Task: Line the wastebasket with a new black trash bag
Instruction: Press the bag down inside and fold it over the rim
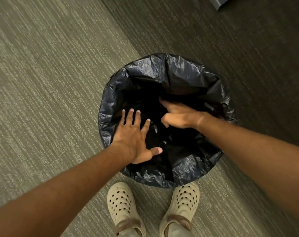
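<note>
A round wastebasket stands on the carpet straight below me, its body hidden under a black trash bag [179,74] whose mouth is folded over the whole rim. My left hand [135,139] lies flat with fingers spread against the bag's inside wall at the near left. My right hand [177,115] reaches into the opening from the right, fingers curled down into the dark plastic; whether it pinches the film is hidden.
Striped grey-green carpet [51,82] lies to the left and a darker carpet band [248,48] to the right. My two feet in cream perforated clogs [123,206] stand just in front of the basket. A grey object's corner [218,2] shows at the top right.
</note>
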{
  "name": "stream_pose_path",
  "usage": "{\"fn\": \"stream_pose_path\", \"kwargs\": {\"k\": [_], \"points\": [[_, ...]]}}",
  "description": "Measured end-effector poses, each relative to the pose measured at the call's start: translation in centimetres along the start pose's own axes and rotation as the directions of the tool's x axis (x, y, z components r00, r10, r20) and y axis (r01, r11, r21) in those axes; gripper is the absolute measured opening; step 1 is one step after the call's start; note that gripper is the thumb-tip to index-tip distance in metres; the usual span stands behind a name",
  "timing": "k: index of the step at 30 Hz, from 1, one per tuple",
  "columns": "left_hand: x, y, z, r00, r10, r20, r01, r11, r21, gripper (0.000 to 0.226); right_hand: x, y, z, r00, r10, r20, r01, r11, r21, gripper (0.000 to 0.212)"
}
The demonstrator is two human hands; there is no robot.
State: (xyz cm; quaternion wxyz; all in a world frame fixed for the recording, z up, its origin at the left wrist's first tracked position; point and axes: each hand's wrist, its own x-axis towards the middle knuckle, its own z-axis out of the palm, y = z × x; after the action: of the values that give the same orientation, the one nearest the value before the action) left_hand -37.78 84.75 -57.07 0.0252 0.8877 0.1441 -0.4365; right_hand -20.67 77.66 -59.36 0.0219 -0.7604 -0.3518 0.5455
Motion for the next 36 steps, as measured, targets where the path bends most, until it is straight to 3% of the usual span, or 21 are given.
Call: {"fn": "stream_pose_path", "kwargs": {"k": [2,4,7,9,11,15,17,21,22,24,25,27,29,30,33,36], "points": [[0.5,-0.1,-0.2,1.0,0.003,-0.001,-0.002,0.999,0.04,0.106,0.0,0.7,2.4,0.997,-0.02,0.073,0.04,0.958,-0.283,0.09],[0.9,-0.2,0.0,0.999,-0.021,0.049,0.015,0.994,0.113,0.106,0.0,1.3,4.8,0.984,-0.01,0.18,0.104,0.848,-0.519,0.084],[1.2,-0.2,0.1,0.99,-0.062,0.123,0.034,0.976,0.217,0.111,0.0,2.0,6.5,0.936,0.116,0.332,0.14,0.742,-0.656,0.086],[1.2,0.0,0.1,0.989,-0.073,0.129,0.043,0.975,0.22,0.114,0.1,2.0,6.7,0.909,0.171,0.381,0.14,0.735,-0.664,0.086],[1.1,0.2,0.1,0.992,-0.068,0.104,0.044,0.976,0.214,0.116,0.1,1.6,6.2,0.929,0.129,0.346,0.108,0.801,-0.589,0.084],[0.5,1.1,0.3,0.994,-0.033,0.101,0.008,0.972,0.235,0.114,1.1,0.6,4.8,0.993,-0.02,0.114,0.053,0.955,-0.29,0.083],[0.3,1.3,0.2,0.989,-0.034,0.142,0.001,0.973,0.229,0.114,1.6,-0.1,5.2,0.991,-0.003,0.136,0.048,0.944,-0.327,0.083],[0.1,1.1,-0.1,0.98,-0.067,0.19,0.017,0.968,0.251,0.113,1.5,-0.9,7.1,0.937,0.105,0.333,0.087,0.852,-0.516,0.076],[0.0,1.0,-0.3,0.983,-0.06,0.173,0.017,0.971,0.24,0.11,1.3,-1.0,7.1,0.941,0.103,0.322,0.081,0.856,-0.511,0.073],[0.1,1.2,-0.6,0.999,0.004,0.042,-0.01,0.992,0.129,0.094,1.1,-1.3,6.2,0.985,0.029,0.169,0.053,0.888,-0.457,0.068],[0.4,1.2,-0.8,0.996,0.057,-0.066,-0.056,0.998,0.017,0.078,1.2,-1.4,5.5,0.998,-0.008,0.061,0.029,0.934,-0.357,0.065],[1.7,1.2,-0.7,0.97,0.134,-0.202,-0.185,0.948,-0.26,0.052,1.4,-1.0,4.0,0.996,0.037,-0.076,-0.03,0.995,0.092,0.056],[3.1,0.8,-0.4,0.986,0.142,-0.086,-0.165,0.903,-0.398,0.052,1.6,-0.2,3.1,0.988,0.156,-0.021,-0.122,0.846,0.518,0.046],[3.7,0.4,-0.1,0.994,0.112,-0.001,-0.105,0.926,-0.363,0.058,1.7,0.4,2.7,0.978,0.208,0.007,-0.17,0.778,0.605,0.043],[5.1,-0.1,0.5,0.99,-0.022,0.136,0.04,0.99,-0.132,0.075,2.1,1.9,2.0,0.955,0.289,-0.061,-0.206,0.8,0.564,0.044],[5.0,0.8,0.3,0.998,-0.025,0.055,0.03,0.994,-0.108,0.082,1.7,2.1,2.5,0.973,0.173,-0.15,-0.13,0.957,0.258,0.059]]}}
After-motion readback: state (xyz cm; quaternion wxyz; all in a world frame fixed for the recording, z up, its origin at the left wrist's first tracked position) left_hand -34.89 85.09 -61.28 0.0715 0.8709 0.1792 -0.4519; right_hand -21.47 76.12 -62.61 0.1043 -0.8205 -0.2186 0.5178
